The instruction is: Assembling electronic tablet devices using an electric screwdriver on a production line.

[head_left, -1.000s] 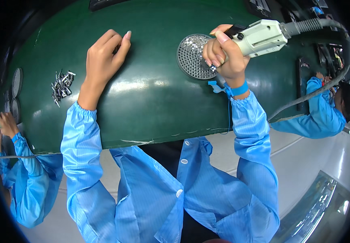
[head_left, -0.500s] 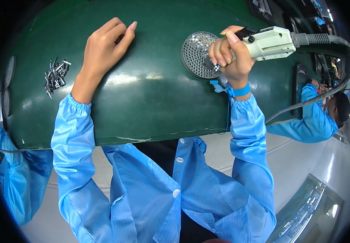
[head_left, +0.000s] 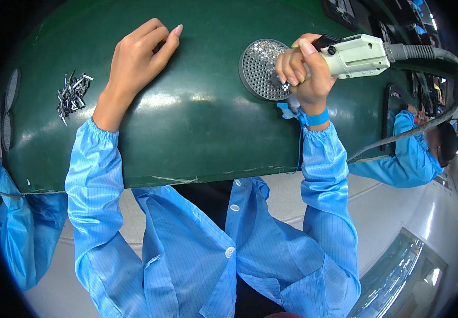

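My right hand [head_left: 308, 69] wraps round the front end of a pale hand-held tool [head_left: 359, 55], which has a black lever and a ribbed cable end. Its curled fingers hang over the right edge of a round grey perforated dish [head_left: 258, 77]. Many tiny shiny pieces [head_left: 266, 51] lie in the dish, and a small speckled bit shows at the fingertips. Resting on the green table, my left hand [head_left: 141, 58] is closed, the thumb stretched along the curled fingers; its palm side is hidden. To its left lies a pile of small dark and silvery pin-like parts [head_left: 73, 95].
The green table [head_left: 202, 132] has a worn front edge. A grey cable [head_left: 398, 135] loops down at the right. Co-workers' blue sleeves show at right [head_left: 404, 159] and left [head_left: 22, 228]. Two dark round objects [head_left: 10, 111] stand at the left edge, a dark tray [head_left: 388, 108] at the right.
Hardly anything differs. The whole view has shifted slightly; both hands keep their poses, and the tool stays in my right hand by the dish.
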The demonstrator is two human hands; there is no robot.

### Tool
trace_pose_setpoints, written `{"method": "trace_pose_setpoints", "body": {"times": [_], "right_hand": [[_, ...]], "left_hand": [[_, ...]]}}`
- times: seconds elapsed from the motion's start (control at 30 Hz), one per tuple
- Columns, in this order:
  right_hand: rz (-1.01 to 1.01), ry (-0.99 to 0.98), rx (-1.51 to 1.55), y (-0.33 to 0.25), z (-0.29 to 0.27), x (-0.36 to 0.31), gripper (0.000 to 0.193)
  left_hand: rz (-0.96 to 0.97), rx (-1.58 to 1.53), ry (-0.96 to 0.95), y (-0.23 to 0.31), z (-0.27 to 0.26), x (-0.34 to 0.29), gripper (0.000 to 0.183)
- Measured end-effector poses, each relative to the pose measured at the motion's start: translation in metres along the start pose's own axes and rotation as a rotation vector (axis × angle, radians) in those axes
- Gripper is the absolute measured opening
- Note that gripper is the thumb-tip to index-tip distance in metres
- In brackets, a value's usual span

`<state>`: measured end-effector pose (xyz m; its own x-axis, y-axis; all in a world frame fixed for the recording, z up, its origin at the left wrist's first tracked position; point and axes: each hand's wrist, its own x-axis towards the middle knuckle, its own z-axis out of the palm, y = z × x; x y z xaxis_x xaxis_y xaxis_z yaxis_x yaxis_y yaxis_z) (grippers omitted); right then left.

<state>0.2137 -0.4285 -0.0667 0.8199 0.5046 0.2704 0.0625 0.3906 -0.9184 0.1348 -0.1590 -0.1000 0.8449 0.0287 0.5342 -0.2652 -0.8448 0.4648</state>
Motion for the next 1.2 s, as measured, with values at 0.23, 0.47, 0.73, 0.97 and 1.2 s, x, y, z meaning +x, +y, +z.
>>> {"method": "trace_pose_setpoints", "body": {"times": [0.23, 0.47, 0.73, 0.97, 1.2], "right_hand": [[-0.013, 0.049, 0.047, 0.000, 0.003, -0.001, 0.013], [-0.017, 0.039, 0.070, -0.001, 0.003, -0.002, 0.020], [-0.073, 0.064, 0.151, -0.020, 0.006, -0.003, 0.024], [-0.004, 0.106, 0.161, -0.025, 0.011, -0.003, 0.019], [0.007, 0.074, 0.000, -0.031, 0.009, -0.003, 0.020]], "left_hand": [[-0.006, -0.010, -0.003, 0.001, 0.000, 0.000, 0.031], [-0.026, -0.021, 0.014, 0.001, -0.001, 0.000, 0.032], [-0.063, -0.070, 0.066, 0.004, -0.003, -0.001, 0.007], [-0.009, -0.085, 0.037, 0.010, -0.008, 0.011, 0.030], [-0.017, -0.018, 0.015, 0.016, -0.010, 0.015, 0.019]]}}
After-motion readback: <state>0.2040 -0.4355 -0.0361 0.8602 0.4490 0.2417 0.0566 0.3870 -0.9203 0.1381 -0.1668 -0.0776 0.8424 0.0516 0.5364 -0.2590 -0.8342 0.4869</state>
